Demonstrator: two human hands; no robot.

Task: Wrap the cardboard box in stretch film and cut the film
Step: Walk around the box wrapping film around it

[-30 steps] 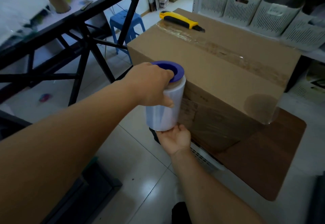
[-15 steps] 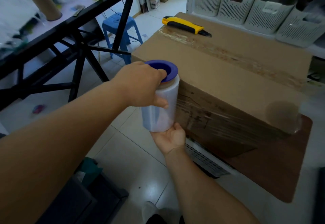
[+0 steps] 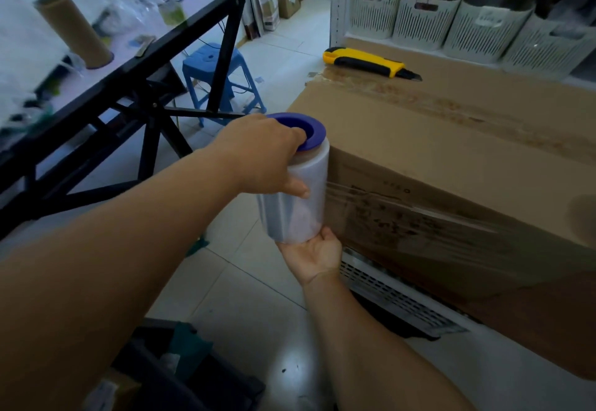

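Observation:
A large cardboard box (image 3: pixel 451 139) stands at the right, taped along its top. An upright roll of stretch film (image 3: pixel 300 197) with a purple end cap is held at the box's near left corner. My left hand (image 3: pixel 264 155) grips the top of the roll, fingers curled over the cap. My right hand (image 3: pixel 314 255) cups the roll's bottom from below. A sheet of film (image 3: pixel 419 226) runs from the roll across the box's near side to the right. A yellow utility knife (image 3: pixel 367 62) lies on the far edge of the box top.
A black-framed table (image 3: pixel 154 65) with a cardboard tube (image 3: pixel 74 30) stands at the left, a blue stool (image 3: pixel 219 72) behind it. White baskets (image 3: pixel 451 20) line a shelf behind the box. A white slotted crate (image 3: pixel 396 297) lies under the box. A dark bin (image 3: pixel 180 372) sits near my feet.
The roll and both hands have moved left along the box's near side to its left corner, drawing more film across that side. My view has shifted left too.

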